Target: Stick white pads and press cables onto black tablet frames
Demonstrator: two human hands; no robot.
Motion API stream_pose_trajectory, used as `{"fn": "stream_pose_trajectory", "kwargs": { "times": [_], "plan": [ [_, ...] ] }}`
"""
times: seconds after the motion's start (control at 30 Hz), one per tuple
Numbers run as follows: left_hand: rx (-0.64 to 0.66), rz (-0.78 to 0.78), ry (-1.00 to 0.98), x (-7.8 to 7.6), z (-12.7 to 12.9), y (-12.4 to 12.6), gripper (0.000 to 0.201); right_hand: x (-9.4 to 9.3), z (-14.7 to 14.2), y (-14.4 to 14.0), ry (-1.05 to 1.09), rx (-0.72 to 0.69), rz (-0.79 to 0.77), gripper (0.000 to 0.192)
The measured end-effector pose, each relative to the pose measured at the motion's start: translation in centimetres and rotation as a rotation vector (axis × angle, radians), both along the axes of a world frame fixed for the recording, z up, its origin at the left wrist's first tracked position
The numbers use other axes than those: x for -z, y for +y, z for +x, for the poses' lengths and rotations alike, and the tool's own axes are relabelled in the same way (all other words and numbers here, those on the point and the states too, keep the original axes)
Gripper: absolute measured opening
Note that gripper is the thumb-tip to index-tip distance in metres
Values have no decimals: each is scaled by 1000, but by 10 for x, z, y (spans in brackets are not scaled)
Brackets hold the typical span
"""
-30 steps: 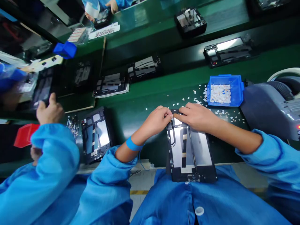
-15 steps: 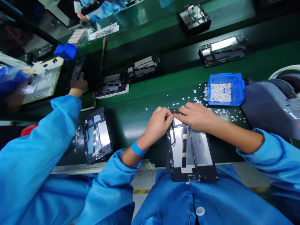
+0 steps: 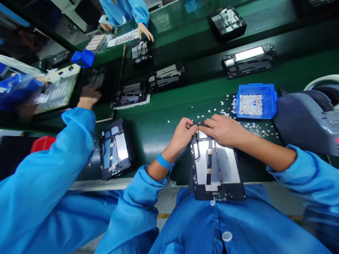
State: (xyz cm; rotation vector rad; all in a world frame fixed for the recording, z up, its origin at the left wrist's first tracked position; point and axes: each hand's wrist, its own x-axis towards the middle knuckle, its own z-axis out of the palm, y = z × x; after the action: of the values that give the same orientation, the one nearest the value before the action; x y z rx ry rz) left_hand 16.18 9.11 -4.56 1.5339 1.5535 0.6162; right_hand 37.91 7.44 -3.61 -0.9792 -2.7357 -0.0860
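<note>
Bright, cool light is reflected from the opened tablet [image 3: 228, 165] below the right hand [image 3: 224, 129]; a soft sheen is cast on the green workbench [image 3: 147, 137] beside the left hand [image 3: 182, 134]. Farther left, a co-worker's hand [image 3: 88, 96] is blurred and shadowed; beyond it, the background [image 3: 26, 38] is dimmed, smeared and stretched.

Red bin [image 3: 42, 143] at left — blue container [image 3: 83, 58] beyond.

Device [image 3: 227, 165] corner hidden beneath right hand [image 3: 224, 129]
</note>
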Motion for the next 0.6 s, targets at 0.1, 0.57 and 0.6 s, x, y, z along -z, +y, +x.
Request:
{"fn": "stream_pose_trajectory", "kwargs": {
  "times": [0.1,0.57,0.6],
  "plan": [
    [56,108,75,-4,-2,-5,15,4,1,2,38,4,13,35],
    [166,121,95,-4,-38,-92,68,-9,50,-137,523,636,-527,49],
    [218,113,98,-2,-38,-103,72,-10,47,-146,509,612,-592,53]
  ]
}}
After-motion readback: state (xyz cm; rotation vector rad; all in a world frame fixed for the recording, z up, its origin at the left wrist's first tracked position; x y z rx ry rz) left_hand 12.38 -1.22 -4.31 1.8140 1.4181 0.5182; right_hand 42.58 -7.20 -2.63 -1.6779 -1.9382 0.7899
